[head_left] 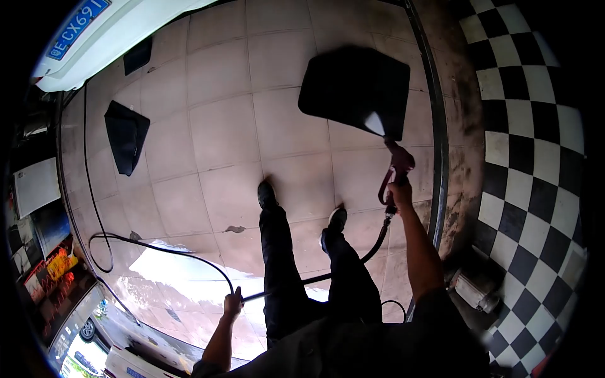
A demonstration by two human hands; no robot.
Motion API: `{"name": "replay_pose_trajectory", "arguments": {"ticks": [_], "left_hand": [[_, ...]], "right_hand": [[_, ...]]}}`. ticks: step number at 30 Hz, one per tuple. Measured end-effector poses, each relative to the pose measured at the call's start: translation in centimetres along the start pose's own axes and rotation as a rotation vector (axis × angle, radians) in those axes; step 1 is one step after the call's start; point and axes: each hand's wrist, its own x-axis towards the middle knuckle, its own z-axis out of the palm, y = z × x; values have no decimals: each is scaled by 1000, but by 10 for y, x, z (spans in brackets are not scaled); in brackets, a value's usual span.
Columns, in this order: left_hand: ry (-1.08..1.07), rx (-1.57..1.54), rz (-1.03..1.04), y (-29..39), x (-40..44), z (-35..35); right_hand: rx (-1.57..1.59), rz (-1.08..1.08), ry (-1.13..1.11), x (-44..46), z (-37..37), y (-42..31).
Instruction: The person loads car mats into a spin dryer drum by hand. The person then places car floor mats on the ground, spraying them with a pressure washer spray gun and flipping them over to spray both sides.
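Note:
My right hand [401,193] is wrapped round the grip of a dark red spray gun [401,162]. A white patch like spray fans from its nozzle over the lower right part of a large black mat [350,82], which looks like a car floor mat lying flat on the tiles. From the base of the gun a black hose [340,272] runs across in front of my legs to my left hand [232,303]. The fingers of that hand are closed round the hose, low on the left side.
Another black mat [127,135], folded or raised, lies at the left, with a dark piece [138,55] beyond it. A white car [126,34] stands top left. Hose loops lie on the tiled floor [220,126]. A checkered wall [532,151] and a metal machine [474,291] are at the right.

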Motion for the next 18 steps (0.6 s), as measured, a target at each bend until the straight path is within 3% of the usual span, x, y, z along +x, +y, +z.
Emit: {"name": "replay_pose_trajectory", "arguments": {"ticks": [2,4,6,8,10,12,14,16,17,18], "left_hand": [[-69,1,-81,15,-19,-48],[-78,0,-171,31,-37,-86],[-49,159,28,17,-42,-107],[-37,68,-28,25,-46,-130],[-10,127,21,27,-44,-145],[-4,110,-183,55,-44,-164],[-7,144,-156,62,-38,-167],[-44,390,136,68,-27,-165],[-165,389,59,83,-20,-165],[-14,614,354,84,-18,-155]], "right_hand": [[-91,-118,-35,3,42,-10],[-39,25,-183,-4,88,-38],[-57,38,-250,-6,134,-51],[-180,-167,-229,5,169,-37],[-304,-221,-153,2,179,-45],[-365,-227,-84,8,167,-41],[-403,-82,-36,28,134,-17],[-386,-4,54,42,94,0],[-407,8,95,47,73,2],[-352,19,126,62,51,23]]}}
